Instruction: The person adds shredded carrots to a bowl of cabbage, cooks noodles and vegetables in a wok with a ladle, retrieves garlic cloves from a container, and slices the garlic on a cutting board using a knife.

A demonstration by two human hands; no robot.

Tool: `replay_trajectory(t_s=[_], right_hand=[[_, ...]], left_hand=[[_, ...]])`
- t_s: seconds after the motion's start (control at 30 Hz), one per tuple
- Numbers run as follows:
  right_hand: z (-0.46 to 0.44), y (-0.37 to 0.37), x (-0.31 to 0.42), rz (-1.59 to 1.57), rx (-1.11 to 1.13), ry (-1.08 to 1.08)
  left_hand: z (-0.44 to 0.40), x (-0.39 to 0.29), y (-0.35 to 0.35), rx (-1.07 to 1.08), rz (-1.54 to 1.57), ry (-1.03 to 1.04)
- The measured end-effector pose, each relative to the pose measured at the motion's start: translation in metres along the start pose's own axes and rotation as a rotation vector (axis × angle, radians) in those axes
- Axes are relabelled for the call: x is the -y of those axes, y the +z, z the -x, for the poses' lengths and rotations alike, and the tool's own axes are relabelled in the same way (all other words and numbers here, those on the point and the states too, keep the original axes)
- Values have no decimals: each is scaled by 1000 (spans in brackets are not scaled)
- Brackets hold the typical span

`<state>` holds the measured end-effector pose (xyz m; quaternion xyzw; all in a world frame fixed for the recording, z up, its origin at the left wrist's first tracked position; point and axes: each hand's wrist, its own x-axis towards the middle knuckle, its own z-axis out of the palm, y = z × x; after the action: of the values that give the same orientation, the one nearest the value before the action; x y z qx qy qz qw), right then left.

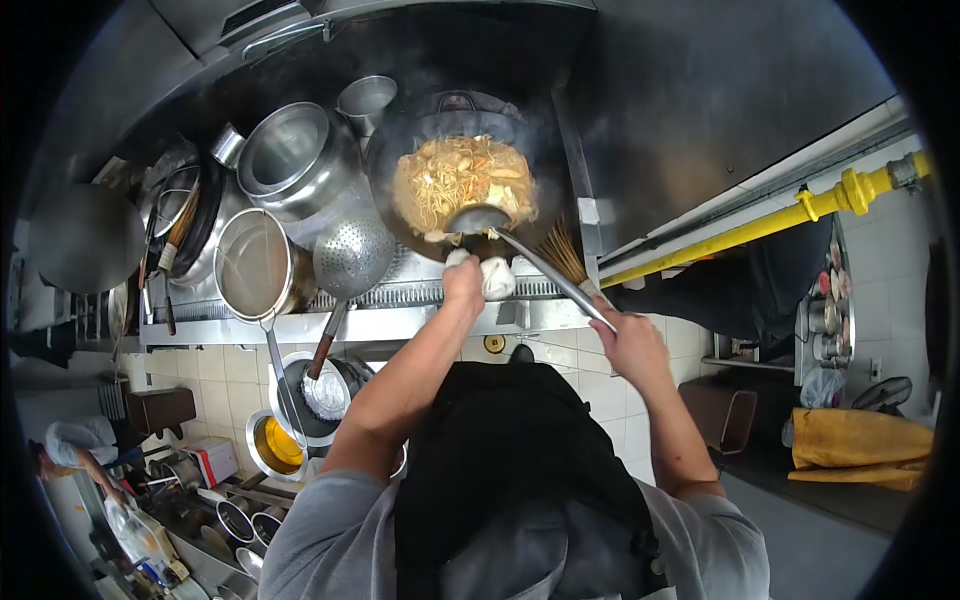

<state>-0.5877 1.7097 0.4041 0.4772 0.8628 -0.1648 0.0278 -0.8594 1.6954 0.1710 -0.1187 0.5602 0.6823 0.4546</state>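
1. The steel range (400, 327) spans the view, its long front edge nearest the person; the metal looks smooth and dully shiny.
2. Towards its right end sits the wok (388, 190), dark, round and deep, its sloping wall keeping the food gathered.
3. Left of it, a perforated skimmer (353, 250) and a fine-mesh sieve (250, 262) lie with handles jutting past the front edge, probably for easy reach.
4. The ladle (478, 218) slants from the wok over the front edge. The right hand (635, 345) is wrapped around its long metal shaft, giving leverage and distance from the heat.
5. Noodles (440, 185) fill the wok's middle: glossy, tangled, golden strands with orange slivers.
6. At the near rim, the left hand (463, 285) clutches a soft, bunched white cloth (497, 280), likely against heat; whether it also grips metal seems hidden.
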Motion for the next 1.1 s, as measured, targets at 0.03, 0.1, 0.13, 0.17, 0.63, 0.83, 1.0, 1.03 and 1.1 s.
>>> replay_trajectory(t_s=[0.03,0.1,0.13,0.17,0.63,0.83,1.0,1.03,1.1], right_hand=[[-3,-14,1,37,32,-9],[-23,-21,5,94,39,-14],[-30,-20,7,151,69,-7],[-41,-18,11,89,76,-31],[2,86,-34,-411,-281,-89],[-37,34,-3,-381,-191,-7],[-122,76,5,-130,-191,21],[-123,78,-2,-98,-156,3],[-118,67,-13,-67,-124,-29]], left_hand=[[22,-7,2,-9,35,-18],[46,-27,11,-61,-14,-63],[46,-28,12,-65,-27,-77],[43,-30,16,-28,-15,-84],[27,-16,-4,47,12,-1],[-34,-10,8,48,53,-36],[-50,-9,13,92,64,-30],[-51,-10,11,128,81,-26],[-44,-13,5,164,141,-63]])
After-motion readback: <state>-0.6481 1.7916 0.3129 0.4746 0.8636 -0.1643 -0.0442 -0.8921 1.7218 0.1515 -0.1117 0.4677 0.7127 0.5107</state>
